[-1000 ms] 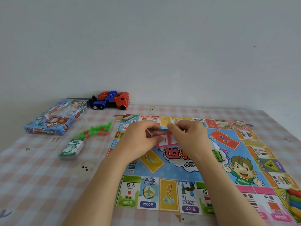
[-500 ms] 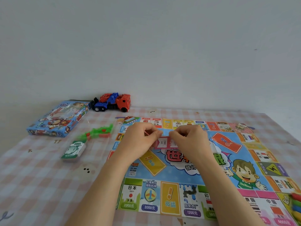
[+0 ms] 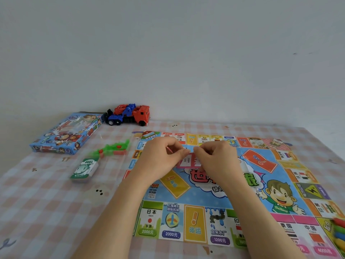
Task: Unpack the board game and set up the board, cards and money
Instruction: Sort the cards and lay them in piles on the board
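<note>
The colourful game board lies unfolded on the checked tablecloth. Above its middle, my left hand and my right hand meet, both pinching a small pack of pink-edged cards at its top edge. Most of the pack is hidden between and under my fingers. A wrapped pack of green 1000 money notes lies left of the board. Beside it is a clear bag of green and red plastic pieces. The blue game box sits at the far left.
A red and blue toy truck stands at the back against the wall. Coloured plastic pawns show at the board's near right corner. The table edge runs down the right side.
Both hands with the card pack have shifted slightly away from me over the board, and the fingertips have drawn closer together at the pack's top edge.
</note>
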A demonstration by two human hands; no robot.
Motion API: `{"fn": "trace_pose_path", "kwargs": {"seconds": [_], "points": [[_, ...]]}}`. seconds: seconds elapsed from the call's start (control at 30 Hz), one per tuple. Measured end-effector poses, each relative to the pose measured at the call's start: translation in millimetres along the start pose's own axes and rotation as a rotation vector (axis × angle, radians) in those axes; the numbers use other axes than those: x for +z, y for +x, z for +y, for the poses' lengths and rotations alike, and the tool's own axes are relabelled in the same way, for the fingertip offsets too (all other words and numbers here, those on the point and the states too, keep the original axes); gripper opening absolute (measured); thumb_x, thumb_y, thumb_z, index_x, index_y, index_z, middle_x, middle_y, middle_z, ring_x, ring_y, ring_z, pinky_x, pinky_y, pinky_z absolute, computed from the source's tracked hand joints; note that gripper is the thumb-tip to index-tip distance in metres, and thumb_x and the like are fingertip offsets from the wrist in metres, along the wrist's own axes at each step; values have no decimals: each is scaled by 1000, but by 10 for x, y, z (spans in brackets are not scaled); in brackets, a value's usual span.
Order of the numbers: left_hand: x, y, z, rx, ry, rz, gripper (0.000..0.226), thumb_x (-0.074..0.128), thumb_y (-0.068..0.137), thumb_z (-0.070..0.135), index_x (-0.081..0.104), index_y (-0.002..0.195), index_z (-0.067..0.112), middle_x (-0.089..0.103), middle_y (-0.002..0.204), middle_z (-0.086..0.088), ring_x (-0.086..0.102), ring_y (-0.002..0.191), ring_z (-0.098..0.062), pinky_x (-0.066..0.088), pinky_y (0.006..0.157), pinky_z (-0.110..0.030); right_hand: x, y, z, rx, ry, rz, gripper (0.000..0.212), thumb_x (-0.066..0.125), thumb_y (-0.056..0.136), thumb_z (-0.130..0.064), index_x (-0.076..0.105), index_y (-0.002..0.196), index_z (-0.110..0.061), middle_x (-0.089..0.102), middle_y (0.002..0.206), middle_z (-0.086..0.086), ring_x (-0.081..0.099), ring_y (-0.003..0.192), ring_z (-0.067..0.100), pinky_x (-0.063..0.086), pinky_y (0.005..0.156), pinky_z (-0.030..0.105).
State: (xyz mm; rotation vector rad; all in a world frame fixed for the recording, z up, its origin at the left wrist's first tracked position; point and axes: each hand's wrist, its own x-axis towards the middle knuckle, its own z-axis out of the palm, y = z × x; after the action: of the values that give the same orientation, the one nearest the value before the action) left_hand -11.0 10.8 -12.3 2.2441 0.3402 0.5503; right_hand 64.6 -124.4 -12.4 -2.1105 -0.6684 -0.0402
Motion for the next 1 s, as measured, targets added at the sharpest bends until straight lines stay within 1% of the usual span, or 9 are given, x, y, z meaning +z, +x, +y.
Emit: {"fn": "trace_pose_path", "kwargs": {"seconds": [0.1, 0.17, 0.23, 0.3, 0.4, 0.53, 0.67, 0.8, 1.0], "points": [[0, -16, 16, 38, 51, -11, 8, 73, 80, 31, 67, 76, 28, 67, 66, 9, 64, 62, -7, 56, 64, -32, 14, 6, 0, -4, -5, -5, 32, 57, 91, -23, 69, 66, -7, 61, 54, 7, 50, 48, 15, 41, 49, 24], [-3, -21, 45, 35, 35, 11, 8, 73, 81, 24, 67, 75, 24, 67, 66, 8, 65, 60, -7, 56, 63, -32, 10, 5, -8, -5, 20, 44, 29, 57, 92, -24, 70, 71, -9, 62, 57, 0, 54, 49, 15, 44, 48, 27], [-36, -5, 68, -23, -81, 78, 8, 72, 82, 18, 67, 75, 18, 67, 64, 5, 65, 56, -7, 56, 58, -27, -36, 9, -23, 29, 131, 164, 23, 55, 94, -26, 71, 81, -17, 66, 67, -7, 61, 56, 18, 50, 53, 32], [-91, 16, 71, -130, -282, 137, 7, 70, 83, 13, 67, 77, 10, 67, 62, -2, 63, 52, -9, 54, 55, -23, -96, 12, -37, 62, 245, 242, 20, 52, 95, -25, 71, 90, -23, 69, 77, -9, 59, 51, 14, 49, 50, 30], [-133, 42, 47, -293, -578, 155, 9, 70, 82, 10, 66, 74, 10, 65, 56, -3, 60, 49, -10, 50, 52, -21, -112, 3, -54, 106, 380, 153, 18, 53, 95, -24, 69, 89, -24, 71, 80, -7, 55, 41, 6, 44, 41, 19], [-112, 56, 54, -353, -682, 141, 10, 71, 81, 10, 65, 73, 11, 66, 62, -6, 58, 49, -11, 48, 49, -21, -106, -26, -109, 106, 574, 76, 13, 59, 92, -14, 70, 90, -21, 73, 73, -2, 63, 51, 9, 53, 49, 20], [-118, 22, 95, -329, -568, 146, 11, 71, 82, 14, 65, 72, 12, 64, 57, 4, 54, 46, -5, 41, 44, -16, -110, -20, -121, 144, 692, 128, 12, 61, 90, -8, 71, 93, -15, 72, 69, 4, 66, 56, 10, 55, 56, 19], [-212, -38, 133, -337, -434, 86, 9, 73, 80, 17, 67, 72, 14, 62, 54, 11, 53, 42, 3, 36, 41, -10, -116, -32, -193, 160, 663, 121, 13, 62, 88, -3, 72, 93, -9, 70, 67, 7, 65, 53, 10, 55, 55, 19], [-706, -135, 178, -333, -355, 60, 8, 70, 83, 30, 73, 85, 23, 66, 60, 12, 49, 49, -2, 38, 46, -14, -95, -23, -589, 72, 610, 18, 12, 64, 87, -2, 73, 85, -10, 70, 64, 9, 64, 52, 13, 56, 55, 21]]}}
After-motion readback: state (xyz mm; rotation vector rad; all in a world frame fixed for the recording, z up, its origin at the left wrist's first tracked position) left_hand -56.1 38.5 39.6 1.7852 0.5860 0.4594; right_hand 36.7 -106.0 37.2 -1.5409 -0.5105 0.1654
